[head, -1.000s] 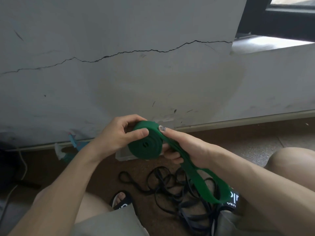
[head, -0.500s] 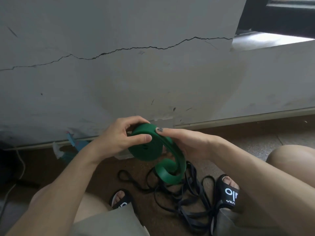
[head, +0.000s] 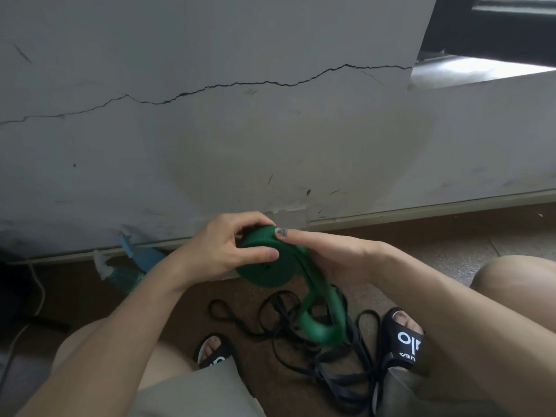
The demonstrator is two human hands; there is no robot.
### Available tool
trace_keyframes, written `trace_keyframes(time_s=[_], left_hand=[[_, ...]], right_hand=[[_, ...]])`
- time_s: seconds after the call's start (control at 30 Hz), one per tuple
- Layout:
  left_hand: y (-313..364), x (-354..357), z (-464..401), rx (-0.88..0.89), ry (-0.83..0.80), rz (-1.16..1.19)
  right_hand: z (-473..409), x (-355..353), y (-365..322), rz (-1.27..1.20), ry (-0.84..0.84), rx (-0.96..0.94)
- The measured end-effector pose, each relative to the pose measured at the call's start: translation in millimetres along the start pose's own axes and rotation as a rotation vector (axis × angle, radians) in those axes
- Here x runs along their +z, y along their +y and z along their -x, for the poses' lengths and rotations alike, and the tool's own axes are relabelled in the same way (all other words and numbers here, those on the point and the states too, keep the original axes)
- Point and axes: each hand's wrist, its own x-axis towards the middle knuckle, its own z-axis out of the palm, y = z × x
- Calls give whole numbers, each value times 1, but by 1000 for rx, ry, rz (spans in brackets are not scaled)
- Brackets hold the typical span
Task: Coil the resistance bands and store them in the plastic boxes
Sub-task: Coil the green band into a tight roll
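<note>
- The green resistance band [head: 264, 263] is held in mid-air between the knees, above the floor [head: 451, 254]. Most of it is wound into a flat disc; a short tail loop [head: 323, 323] hangs free below the disc.
- Left hand [head: 222, 251]: fingers curled over the top edge of the disc, thumb pressed flat on its near face. This pinch likely keeps the wound layers from springing apart.
- Right hand [head: 340, 254]: fingers mostly extended, forefinger laid on the disc rim where the tail leaves it; the band runs under the palm. The grip behind the band is hidden. It appears to guide the tail onto the coil.
- Uncoiled black resistance bands [head: 316, 356] lie tangled on the floor between the sandals [head: 404, 341].
- A clear plastic box edge [head: 228, 275] may show behind the left wrist; identification uncertain.
</note>
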Motion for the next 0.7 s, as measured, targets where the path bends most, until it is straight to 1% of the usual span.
trace_keyframes(time_s=[0.03,0.1,0.13,0.23,0.3,0.37,0.43,0.5,0.53,0.63,0.7], left_hand=[[1,-1,0,7,17,41],[2,-3,0,4,37,77],[2,-3,0,-11,29,59],[0,1,-2,-46,-46,-82],[-2,8,-4,-41,-53,-106],[-4,10,-8,-27,-4,-36],[-7,7,-13,-23,79,40],[-10,4,-19,-57,193,122],[-10,5,-21,-84,244,196],[-6,18,-29,-136,351,464],[-3,27,-33,-165,416,545]], right_hand=[[2,-1,-1,-38,-43,3],[0,-2,-1,-98,-55,-4],[-2,-1,1,-93,-37,-11],[-10,5,6,44,67,-14],[-15,6,9,97,142,-18],[-17,6,8,126,212,-61],[-15,6,4,204,306,-136],[-12,4,1,320,424,-254],[-11,5,1,366,457,-328],[-11,8,2,386,487,-462],[-16,7,7,399,532,-523]])
